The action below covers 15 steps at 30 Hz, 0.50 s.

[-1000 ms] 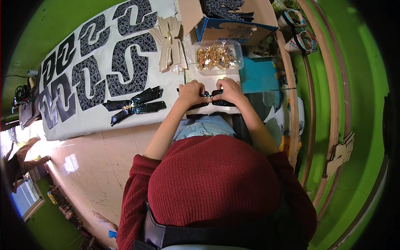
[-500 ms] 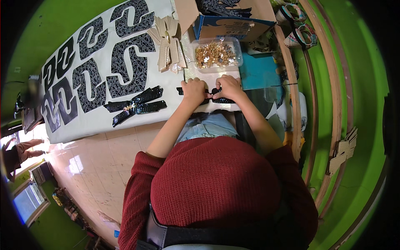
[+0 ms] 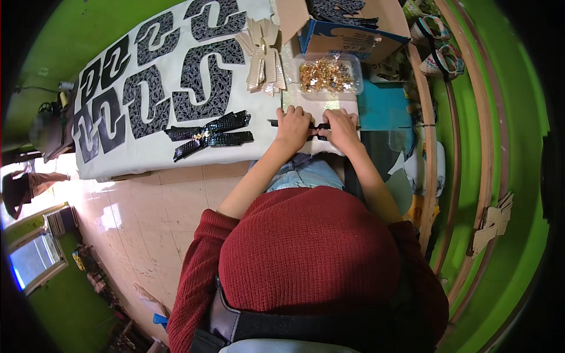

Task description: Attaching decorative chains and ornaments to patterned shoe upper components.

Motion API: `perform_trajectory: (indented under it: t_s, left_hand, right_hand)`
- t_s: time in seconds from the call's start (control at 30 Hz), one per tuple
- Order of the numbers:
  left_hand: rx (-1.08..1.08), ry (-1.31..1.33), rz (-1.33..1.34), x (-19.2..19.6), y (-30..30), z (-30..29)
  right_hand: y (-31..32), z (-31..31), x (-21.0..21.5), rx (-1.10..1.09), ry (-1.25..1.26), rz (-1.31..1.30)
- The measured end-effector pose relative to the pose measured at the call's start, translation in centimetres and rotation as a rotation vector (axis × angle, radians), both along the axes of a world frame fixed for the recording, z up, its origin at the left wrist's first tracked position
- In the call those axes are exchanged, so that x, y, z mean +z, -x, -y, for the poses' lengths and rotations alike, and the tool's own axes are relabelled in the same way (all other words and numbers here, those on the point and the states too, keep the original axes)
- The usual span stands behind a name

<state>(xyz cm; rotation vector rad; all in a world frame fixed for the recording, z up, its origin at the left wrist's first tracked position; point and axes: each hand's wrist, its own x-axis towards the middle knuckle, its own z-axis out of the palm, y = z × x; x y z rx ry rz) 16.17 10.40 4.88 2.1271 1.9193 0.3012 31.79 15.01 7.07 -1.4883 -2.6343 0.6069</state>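
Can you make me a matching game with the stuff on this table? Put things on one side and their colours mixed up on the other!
Things:
1. clear tray of little pieces
2. shiny bow
3. open box
4. stack of bow cutouts

Colours:
A. black
B. cream
C. gold
D. blue

Pairs: 1-C, 2-A, 3-D, 4-B. Both hands, the left hand and the right hand, press on a thin black strip.
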Motion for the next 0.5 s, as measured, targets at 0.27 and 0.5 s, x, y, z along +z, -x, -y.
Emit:
perform_trajectory:
  t_s: [0.27, 0.5]
  left_hand:
    - [0.099, 0.168, 0.283, 6.7, 8.3, 2.5]
    - [0.341, 0.264, 0.226, 11.5, 18.1, 5.9]
  right_hand:
    - [2.6, -2.6, 3.5, 0.163, 0.538, -0.421]
    - [13.6, -2.1, 1.3, 0.461, 0.61, -0.706]
